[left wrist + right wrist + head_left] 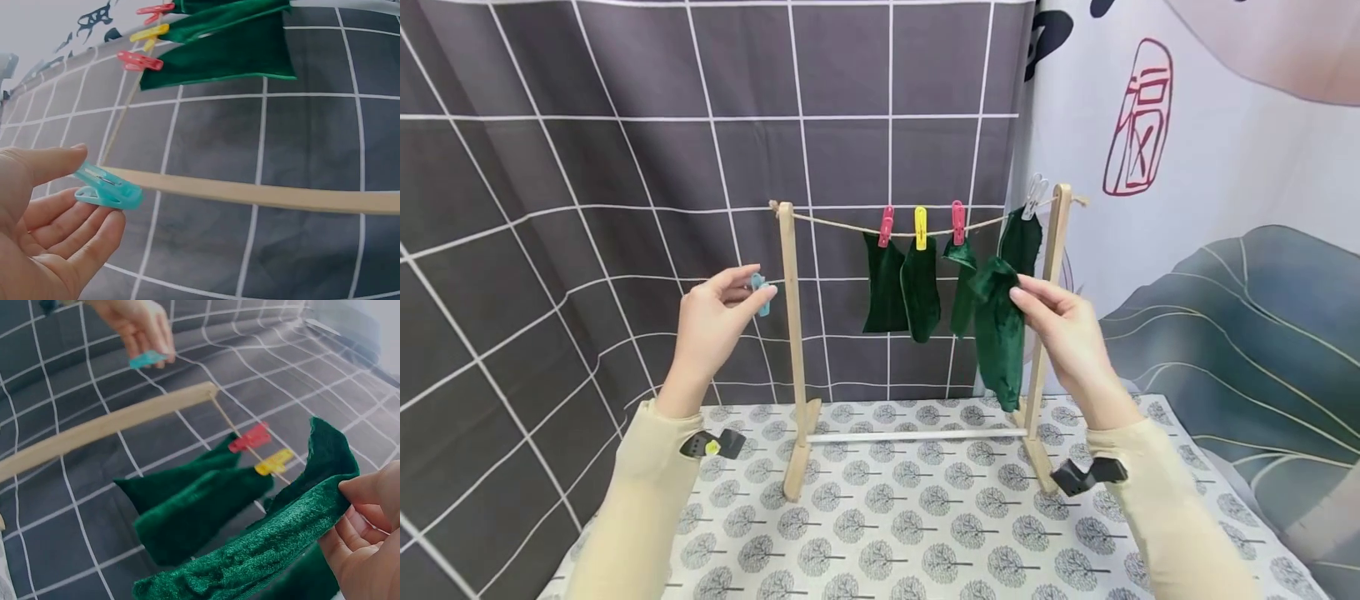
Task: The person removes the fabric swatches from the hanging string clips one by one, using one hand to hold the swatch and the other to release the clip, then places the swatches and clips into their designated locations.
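Note:
Between thumb and fingers, my left hand (711,321) pinches a light blue clothespin (111,187), just left of the rack's left post. My right hand (1067,329) pinches a dark green velvet cloth piece (250,540) near its top edge, so it hangs down in front of the line's right end. Several green cloth pieces hang on the string (835,223): one under a red clothespin (887,226), one under a yellow clothespin (921,227), one under another red clothespin (958,222), and one under a clear clothespin (1033,197) by the right post.
A wooden rack with a left post (793,325), a right post (1051,250) and a white lower bar (917,435) stands on a tree-print tablecloth (880,533). Behind it hang a dark grid curtain (647,167) and a pale patterned curtain (1225,167).

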